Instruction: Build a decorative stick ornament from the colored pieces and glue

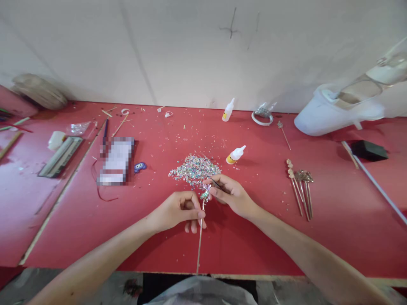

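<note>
The slender metal hairpin with a glittery head point(203, 208) stands between my hands, nearer me than the pile of iridescent chips point(194, 168). My left hand point(178, 211) pinches its shaft; my right hand point(231, 195) pinches a thin dark tool point(216, 184) at its head.

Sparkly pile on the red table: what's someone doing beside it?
The left hand pinches a slender metallic stick upright in the picture, its glittery ornamental top near the right hand. The right fingers hold a slim dark tool. The loose shiny flakes lie just beyond; more ornamental sticks rest to the right.
</note>
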The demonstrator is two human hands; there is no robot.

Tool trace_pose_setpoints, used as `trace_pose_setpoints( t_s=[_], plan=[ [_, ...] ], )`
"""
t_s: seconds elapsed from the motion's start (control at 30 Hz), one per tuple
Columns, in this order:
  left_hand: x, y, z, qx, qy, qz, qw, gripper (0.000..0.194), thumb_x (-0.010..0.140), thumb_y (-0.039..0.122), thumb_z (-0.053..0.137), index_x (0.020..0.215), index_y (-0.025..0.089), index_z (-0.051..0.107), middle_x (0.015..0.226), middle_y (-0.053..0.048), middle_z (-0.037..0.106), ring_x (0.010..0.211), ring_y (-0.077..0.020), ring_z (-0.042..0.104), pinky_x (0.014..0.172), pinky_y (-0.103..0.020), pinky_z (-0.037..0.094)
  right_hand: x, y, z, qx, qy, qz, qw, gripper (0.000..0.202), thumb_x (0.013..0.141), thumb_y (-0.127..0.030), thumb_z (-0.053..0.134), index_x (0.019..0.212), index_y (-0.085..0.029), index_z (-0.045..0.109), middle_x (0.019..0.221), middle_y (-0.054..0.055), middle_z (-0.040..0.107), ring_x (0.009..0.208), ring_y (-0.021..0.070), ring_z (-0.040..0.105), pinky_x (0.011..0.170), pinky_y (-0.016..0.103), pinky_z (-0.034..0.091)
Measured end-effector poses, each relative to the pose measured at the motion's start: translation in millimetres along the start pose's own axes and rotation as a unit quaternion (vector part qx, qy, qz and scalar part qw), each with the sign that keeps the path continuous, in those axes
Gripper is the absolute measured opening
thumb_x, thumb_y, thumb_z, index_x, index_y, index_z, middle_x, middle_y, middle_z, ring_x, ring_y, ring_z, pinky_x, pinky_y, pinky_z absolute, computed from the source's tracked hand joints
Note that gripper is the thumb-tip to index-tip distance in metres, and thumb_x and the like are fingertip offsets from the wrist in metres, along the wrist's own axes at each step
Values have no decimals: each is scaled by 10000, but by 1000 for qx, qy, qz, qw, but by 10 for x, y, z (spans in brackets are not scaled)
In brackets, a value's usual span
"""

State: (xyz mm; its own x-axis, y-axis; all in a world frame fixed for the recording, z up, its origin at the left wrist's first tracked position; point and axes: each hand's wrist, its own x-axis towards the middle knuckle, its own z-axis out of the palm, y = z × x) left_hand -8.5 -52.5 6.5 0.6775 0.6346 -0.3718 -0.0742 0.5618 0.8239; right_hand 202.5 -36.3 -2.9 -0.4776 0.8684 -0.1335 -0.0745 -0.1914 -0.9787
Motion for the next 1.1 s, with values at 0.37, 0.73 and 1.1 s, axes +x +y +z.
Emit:
trace_pose_setpoints(
  t_s=[0.37, 0.73, 1.1],
  plan=[
    [-44, 22, -7, 61, -13, -21, 998, 420, 895, 485, 581, 682, 137, 483, 653, -36, 679, 363, -54, 555, 331, -135, 385, -114, 39, 42, -31, -7, -77, 997, 186, 925, -333, 591, 1080, -231, 604, 801, 12, 646, 748, 115, 649, 705, 256, 523],
    [-19, 12, -45, 37, -25, -16, 999, 277, 877, 374, 644, 892, 154, 477, 797, -57, 725, 459, -77, 626, 410, -153, 470, -155, 69, 60, -177, -52, -112, 976, 211, 941, -266, 554, 1141, -247, 614, 991, 47, 700, 849, 122, 683, 739, 224, 551],
    [-42, 81, -167, 40, 104, 22, 994, 341, 874, 388, 649, 1010, 171, 424, 738, -38, 726, 465, -90, 623, 438, -172, 486, -4, 80, -359, -504, 119, -219, 827, 100, 933, -205, 553, 989, -215, 636, 882, 39, 702, 727, 131, 660, 634, 227, 493]
  ],
)
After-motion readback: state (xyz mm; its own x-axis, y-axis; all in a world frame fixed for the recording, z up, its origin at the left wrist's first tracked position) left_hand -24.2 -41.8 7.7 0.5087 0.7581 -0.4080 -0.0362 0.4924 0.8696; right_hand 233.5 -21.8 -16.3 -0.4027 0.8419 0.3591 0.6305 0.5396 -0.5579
